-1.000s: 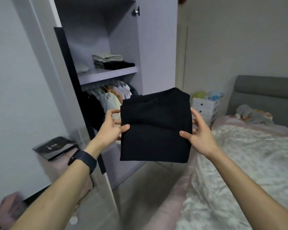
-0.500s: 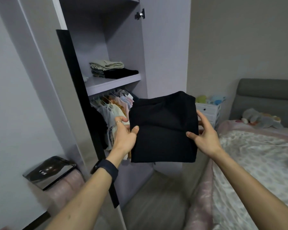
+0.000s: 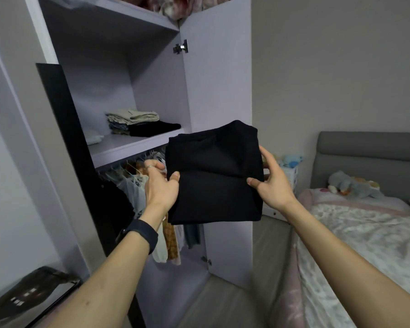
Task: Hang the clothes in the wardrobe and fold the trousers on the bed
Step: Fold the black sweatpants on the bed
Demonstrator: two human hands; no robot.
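Both hands pinch folded black trousers (image 3: 214, 176) held up in the air — left hand (image 3: 162, 185) on the left edge, right hand (image 3: 271, 185) on the right, thumbs in front; the wardrobe shelf (image 3: 137, 145) with stacked clothes (image 3: 137, 121) lies up and left — nearer the left hand; the bed (image 3: 365, 233) is to the right.

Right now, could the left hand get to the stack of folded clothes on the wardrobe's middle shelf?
Probably yes. The wardrobe door is open and nothing blocks the stack of folded clothes up and to the left. But the left hand is gripping the folded black garment.
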